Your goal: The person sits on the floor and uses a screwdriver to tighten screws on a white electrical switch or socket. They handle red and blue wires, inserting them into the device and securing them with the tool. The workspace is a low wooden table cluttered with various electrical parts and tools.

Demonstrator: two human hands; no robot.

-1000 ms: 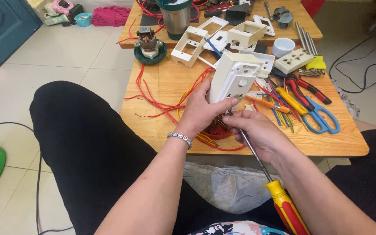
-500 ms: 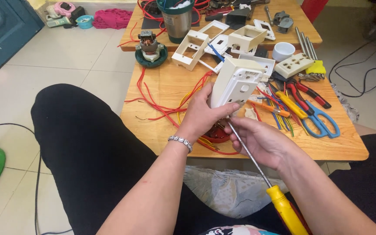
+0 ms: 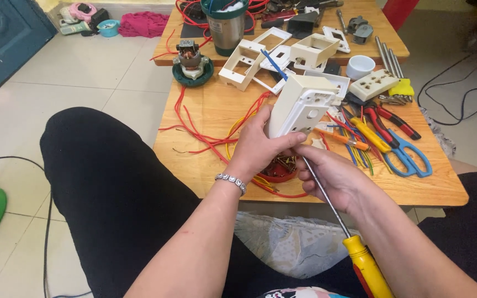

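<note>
Left hand is clamped around the lower end of the cream socket box, thumb across the face, fingers behind. The box tilts up and away from the body, held in the air above the near edge of the desk.

Right hand sits just below the box, fingers curled around the metal shaft of the yellow-handled screwdriver, not the handle. The handle hangs down toward the lap; the tip points up at the underside of the box, where the two hands meet.

Change over the last second: both hands and the box have shifted slightly toward the body and lower, and the box now leans more toward the right hand. The screwdriver tip stays at the box's bottom edge, grip unchanged. Whether the tip is seated in a screw head, I can't tell; the left thumb covers it.

Directly under the hands: a small red dish of screws on the desk, with red wires fanned out to the left of the left hand. Beyond the right hand: blue-handled scissors, red pliers, a yellow cutter. Further out past the box: spare cream frames, a small motor, a white cup.
</note>
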